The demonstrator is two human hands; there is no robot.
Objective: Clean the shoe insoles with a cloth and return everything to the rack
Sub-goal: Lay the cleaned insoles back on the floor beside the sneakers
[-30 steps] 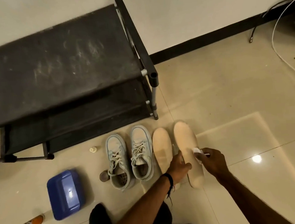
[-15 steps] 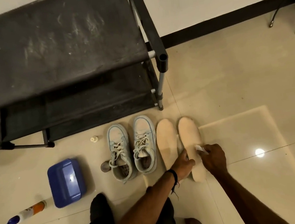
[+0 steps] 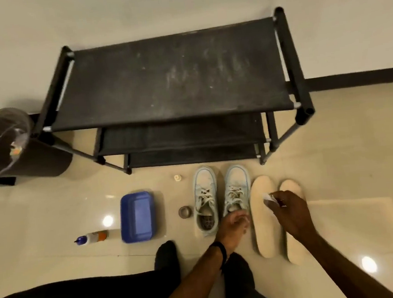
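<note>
Two cream insoles lie side by side on the tiled floor, the left insole (image 3: 265, 223) and the right insole (image 3: 294, 247). My right hand (image 3: 289, 212) pinches a small white cloth (image 3: 268, 197) and presses it on the left insole, covering part of the right one. My left hand (image 3: 233, 226) hovers blurred by the heel of the right pale-blue sneaker (image 3: 236, 190); whether it touches the sneaker is unclear. The other sneaker (image 3: 206, 200) stands just left. The black three-shelf shoe rack (image 3: 168, 80) stands behind, shelves bare.
A blue tray (image 3: 137, 217) and a lying squeeze bottle (image 3: 92, 237) sit to the left. A small cap (image 3: 178, 177) and a tape roll (image 3: 185, 212) lie near the sneakers. A dark waste bin (image 3: 2, 142) stands left of the rack. My dark-clothed legs (image 3: 167, 256) fill the bottom.
The view swung left and back, showing the whole rack and the bin. My right hand moved the cloth from the right insole to the left one. My left hand left the insoles and went toward the sneaker.
</note>
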